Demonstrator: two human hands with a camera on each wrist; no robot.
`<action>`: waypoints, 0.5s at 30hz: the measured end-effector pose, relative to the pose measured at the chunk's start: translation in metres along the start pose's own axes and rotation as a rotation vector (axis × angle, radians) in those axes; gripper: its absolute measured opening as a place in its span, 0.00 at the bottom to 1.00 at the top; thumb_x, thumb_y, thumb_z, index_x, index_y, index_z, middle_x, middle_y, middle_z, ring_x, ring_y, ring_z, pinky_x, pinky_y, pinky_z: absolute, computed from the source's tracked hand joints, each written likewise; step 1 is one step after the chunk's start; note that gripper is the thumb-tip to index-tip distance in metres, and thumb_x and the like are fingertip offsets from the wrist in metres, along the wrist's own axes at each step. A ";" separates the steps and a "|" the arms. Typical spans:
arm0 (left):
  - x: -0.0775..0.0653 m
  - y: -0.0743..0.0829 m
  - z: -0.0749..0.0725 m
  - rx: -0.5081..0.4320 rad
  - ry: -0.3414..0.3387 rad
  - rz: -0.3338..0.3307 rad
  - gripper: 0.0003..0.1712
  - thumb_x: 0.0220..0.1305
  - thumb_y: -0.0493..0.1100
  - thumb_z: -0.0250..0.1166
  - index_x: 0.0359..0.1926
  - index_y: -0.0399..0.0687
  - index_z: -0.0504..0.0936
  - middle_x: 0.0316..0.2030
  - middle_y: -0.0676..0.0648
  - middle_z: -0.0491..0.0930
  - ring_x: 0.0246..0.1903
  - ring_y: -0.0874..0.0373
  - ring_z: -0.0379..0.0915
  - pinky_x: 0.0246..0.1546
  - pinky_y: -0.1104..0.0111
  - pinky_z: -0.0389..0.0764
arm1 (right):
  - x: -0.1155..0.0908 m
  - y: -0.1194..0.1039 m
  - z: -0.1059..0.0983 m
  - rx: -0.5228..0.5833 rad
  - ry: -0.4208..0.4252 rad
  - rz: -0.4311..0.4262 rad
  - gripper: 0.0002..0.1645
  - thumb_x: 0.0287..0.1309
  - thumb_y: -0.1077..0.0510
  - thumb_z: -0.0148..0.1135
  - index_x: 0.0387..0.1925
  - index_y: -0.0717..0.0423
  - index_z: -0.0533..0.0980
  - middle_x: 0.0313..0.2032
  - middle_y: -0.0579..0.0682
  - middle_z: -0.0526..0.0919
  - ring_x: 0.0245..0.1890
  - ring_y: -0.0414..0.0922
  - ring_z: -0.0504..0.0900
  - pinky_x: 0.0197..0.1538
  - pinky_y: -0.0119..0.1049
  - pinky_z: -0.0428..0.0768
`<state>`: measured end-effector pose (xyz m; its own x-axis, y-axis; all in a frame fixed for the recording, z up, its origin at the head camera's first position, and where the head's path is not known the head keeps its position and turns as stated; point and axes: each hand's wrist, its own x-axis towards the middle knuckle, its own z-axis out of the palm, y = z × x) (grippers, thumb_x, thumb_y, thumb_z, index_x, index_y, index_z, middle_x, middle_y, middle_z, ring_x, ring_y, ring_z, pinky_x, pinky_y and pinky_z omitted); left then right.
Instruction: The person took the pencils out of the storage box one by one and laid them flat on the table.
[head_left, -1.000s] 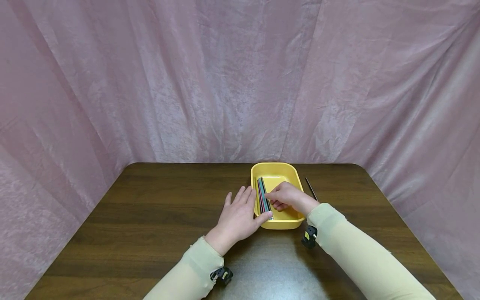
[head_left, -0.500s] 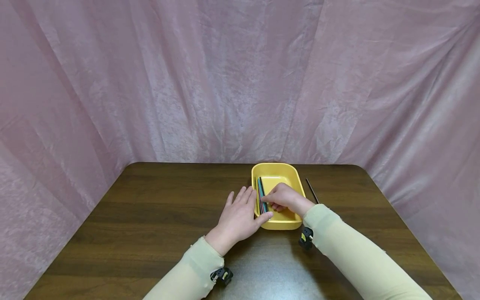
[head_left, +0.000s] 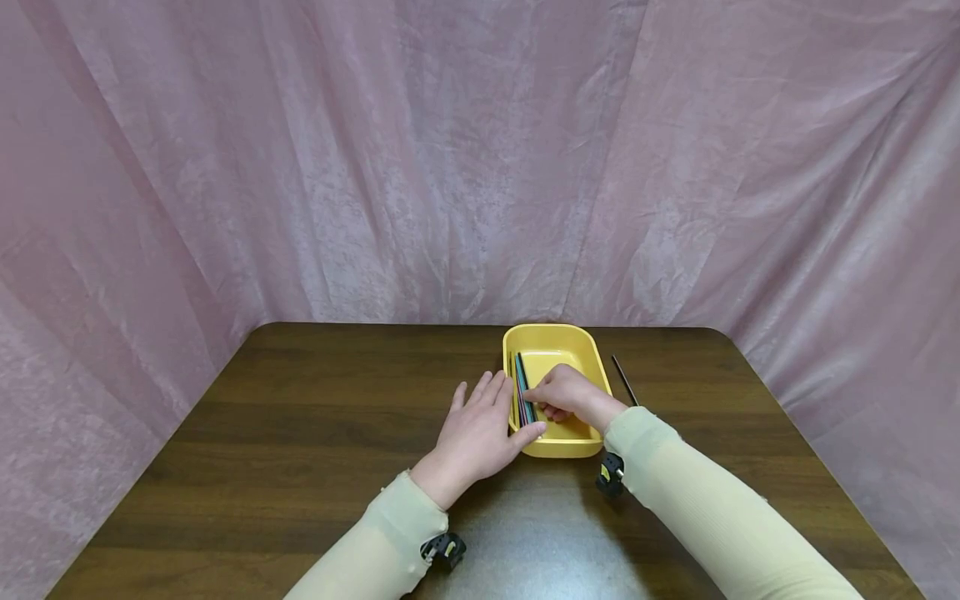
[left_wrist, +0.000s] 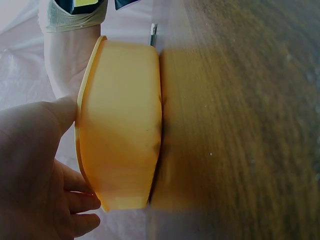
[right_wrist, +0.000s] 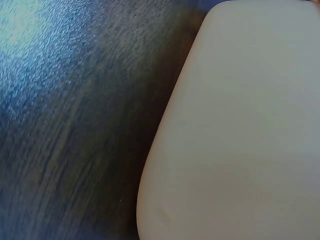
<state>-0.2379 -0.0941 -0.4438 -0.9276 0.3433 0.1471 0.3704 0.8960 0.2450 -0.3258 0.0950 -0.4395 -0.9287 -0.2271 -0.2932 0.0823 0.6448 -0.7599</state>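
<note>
A yellow plastic bin [head_left: 562, 448] stands at the far side of the table. Several dark and coloured pencils [head_left: 521, 379] lie lengthwise along its left wall, side by side. My left hand [head_left: 480, 433] rests at the bin's left near corner, fingers straight and spread; the left wrist view shows its thumb [left_wrist: 62, 110] touching the rim. Inside the bin, my right hand [head_left: 572, 393] has curled fingers and pinches at the right side of the pencil row. Its fingertips overlap the pencils in the head view, and their undersides are hidden.
One dark pencil [head_left: 624, 381] lies on the wooden table [head_left: 300, 433] just right of the bin. Pink curtains [head_left: 480, 167] hang behind the table's far edge. A large pale blurred surface [right_wrist: 235, 130] fills most of the right wrist view.
My right hand has moved slightly left, and the pencil row has shifted closer to the bin's left wall with it. My left hand has stayed in place.
</note>
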 end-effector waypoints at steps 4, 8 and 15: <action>-0.001 0.001 0.000 -0.002 -0.004 -0.003 0.56 0.79 0.78 0.52 0.86 0.40 0.62 0.84 0.39 0.62 0.85 0.43 0.52 0.80 0.36 0.53 | 0.004 0.002 0.000 -0.029 0.006 -0.004 0.19 0.72 0.55 0.75 0.25 0.60 0.84 0.19 0.47 0.78 0.20 0.39 0.76 0.25 0.30 0.77; -0.001 0.002 0.000 -0.007 -0.003 -0.004 0.56 0.79 0.78 0.52 0.86 0.40 0.62 0.84 0.39 0.62 0.85 0.43 0.52 0.80 0.35 0.53 | 0.005 0.004 -0.001 -0.055 0.011 -0.006 0.21 0.72 0.55 0.74 0.23 0.59 0.84 0.18 0.47 0.79 0.18 0.39 0.74 0.24 0.30 0.73; 0.000 0.003 0.001 -0.016 -0.003 -0.013 0.57 0.78 0.80 0.51 0.87 0.41 0.61 0.84 0.40 0.61 0.85 0.43 0.51 0.79 0.34 0.53 | -0.002 0.001 -0.003 0.026 -0.002 0.020 0.20 0.74 0.56 0.68 0.25 0.62 0.81 0.19 0.47 0.77 0.18 0.38 0.72 0.23 0.29 0.68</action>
<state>-0.2369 -0.0914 -0.4445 -0.9323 0.3328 0.1415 0.3594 0.8955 0.2623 -0.3245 0.0985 -0.4381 -0.9261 -0.2155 -0.3096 0.1103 0.6302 -0.7686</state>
